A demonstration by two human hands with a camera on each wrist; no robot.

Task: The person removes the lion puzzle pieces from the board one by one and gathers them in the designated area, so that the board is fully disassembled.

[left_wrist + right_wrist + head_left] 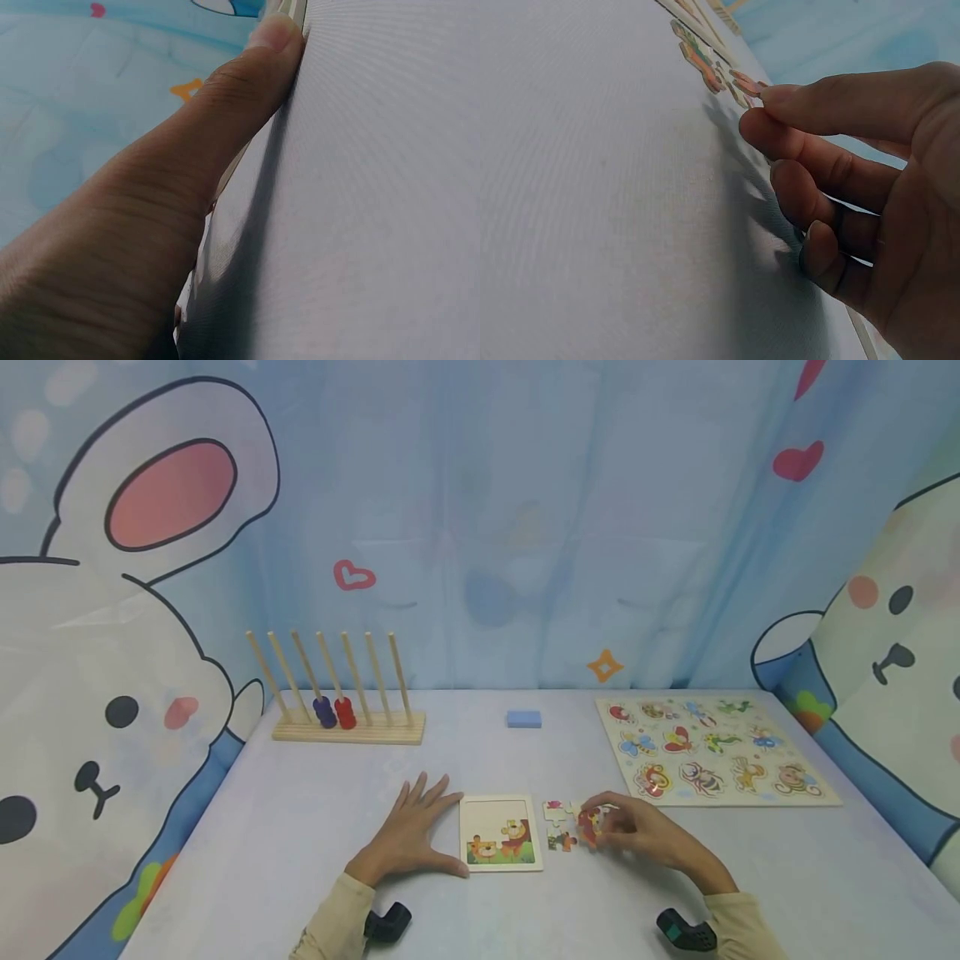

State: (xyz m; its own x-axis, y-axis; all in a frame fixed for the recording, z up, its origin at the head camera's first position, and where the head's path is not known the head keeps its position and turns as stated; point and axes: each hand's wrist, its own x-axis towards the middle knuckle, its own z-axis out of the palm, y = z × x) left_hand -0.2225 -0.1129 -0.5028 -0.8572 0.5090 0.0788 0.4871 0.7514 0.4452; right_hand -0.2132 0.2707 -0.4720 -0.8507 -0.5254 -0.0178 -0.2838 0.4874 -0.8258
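The right hand (pixel 648 833) is pinching a red piece (pixel 588 827) between thumb and fingertips, the remaining fingers curling loosely behind; whether the piece is touching the table, I cannot tell. It is sitting right beside a flower piece (pixel 555 811) and a green-orange piece (pixel 562 838), both lying loose to the right of the tray (pixel 502 867). That crowding is worrying me: a low sideways sweep could be dragging the neighbours along, and so slight a hold, right at the tips, could be letting the piece twist or drop.

The left hand (pixel 412 835) is lying spread wide, gripping nothing, its thumb pressing against the tray's near left corner. Too hard a push there could be skidding the tray, probably jostling the animal pieces (pixel 501 847) that are filling its near part; its far part is showing bare wood.

Farther out, the insect board (pixel 738 801) is lying just beyond the right hand, where a careless knuckle might be nudging it. A blue block (pixel 524 719) and the peg rack (pixel 375 735) are standing well apart.
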